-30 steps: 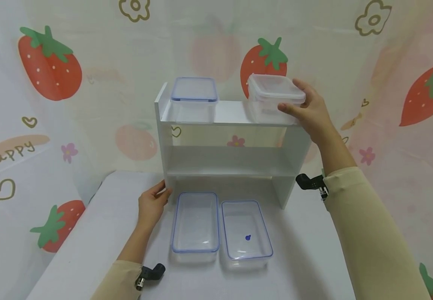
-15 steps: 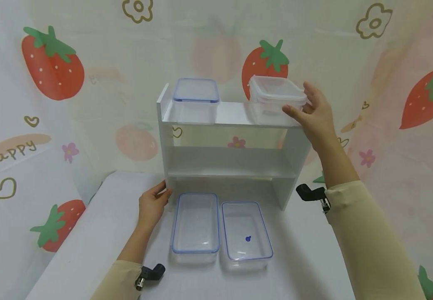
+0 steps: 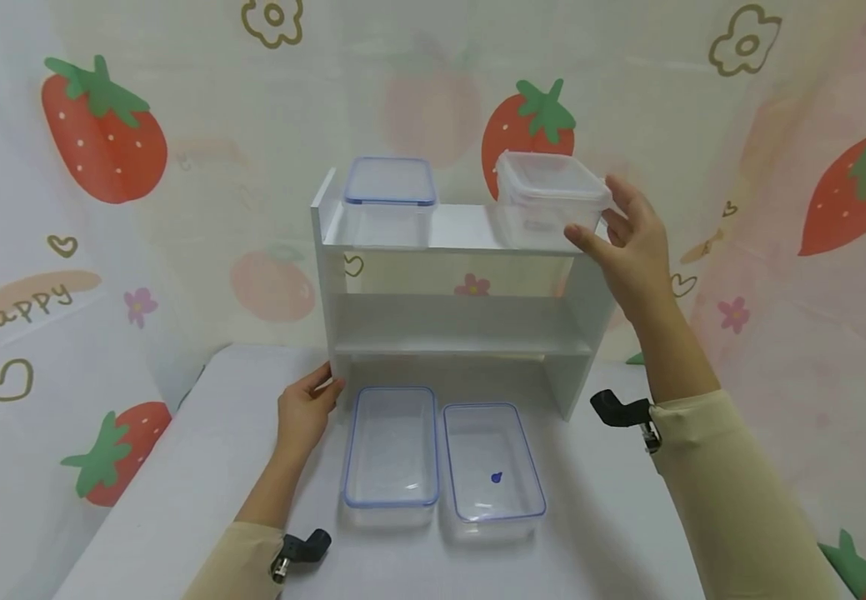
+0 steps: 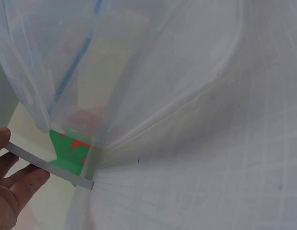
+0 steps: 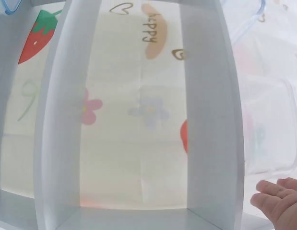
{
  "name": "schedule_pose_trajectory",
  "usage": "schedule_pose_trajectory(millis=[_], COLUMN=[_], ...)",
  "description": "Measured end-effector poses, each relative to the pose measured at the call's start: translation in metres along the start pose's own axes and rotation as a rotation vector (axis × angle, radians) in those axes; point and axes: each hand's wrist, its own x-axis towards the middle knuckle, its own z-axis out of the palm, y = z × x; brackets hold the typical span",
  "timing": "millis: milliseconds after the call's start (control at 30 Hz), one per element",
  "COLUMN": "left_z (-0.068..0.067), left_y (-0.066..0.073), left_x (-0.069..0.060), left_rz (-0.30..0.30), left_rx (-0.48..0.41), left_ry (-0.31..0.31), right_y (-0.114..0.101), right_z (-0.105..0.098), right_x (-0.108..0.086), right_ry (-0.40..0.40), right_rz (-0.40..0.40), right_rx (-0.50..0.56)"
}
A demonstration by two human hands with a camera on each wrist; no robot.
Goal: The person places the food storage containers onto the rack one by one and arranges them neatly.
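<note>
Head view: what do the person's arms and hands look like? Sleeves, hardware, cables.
Left sleeve and right sleeve: plain beige. At each inner cuff, a black bent attachment with a small silvery fitting. Left grip and right grip: bare hands, no gloves. No cables or markings visible.

Boxes [image 3: 545, 212]: clear plastic, smooth, glossy. Shelf [image 3: 463, 321]: smooth, matt, board-like. Backdrop [image 3: 200, 217]: cloth-like, lightly creased. Sleeve [image 3: 740, 492]: matt cloth.

Head: soft, even lt, bit dim; diffuse shadow on tabletop [image 3: 605, 508] below R hand [image 3: 633, 254], glints in blue-rimmed tubs [image 3: 391, 503] right of L hand [image 3: 303, 414]. L wrist: grey, plastic [image 4: 138, 62] nr hand hazy. R wrist: shelf [image 5: 210, 120] edges bowed, lidded tub [image 5: 270, 127] nr hand washed out.
</note>
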Motion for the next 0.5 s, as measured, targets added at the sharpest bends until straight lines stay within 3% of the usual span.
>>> schedule_pose_trajectory(millis=[333,500], left_z=[0.001,0.0], left_y=[0.0,0.0], left_x=[0.0,0.0], left_rz=[-0.002,-0.006], left_rx=[-0.01,-0.003], left_ry=[0.001,0.003], right_y=[-0.002,0.0], right_z=[-0.006,-0.008], right_x=[-0.022,-0.034], right_ry=[0.04,0.055], right_rz=[-0.019,-0.069], right_rx=[-0.018,-0.077])
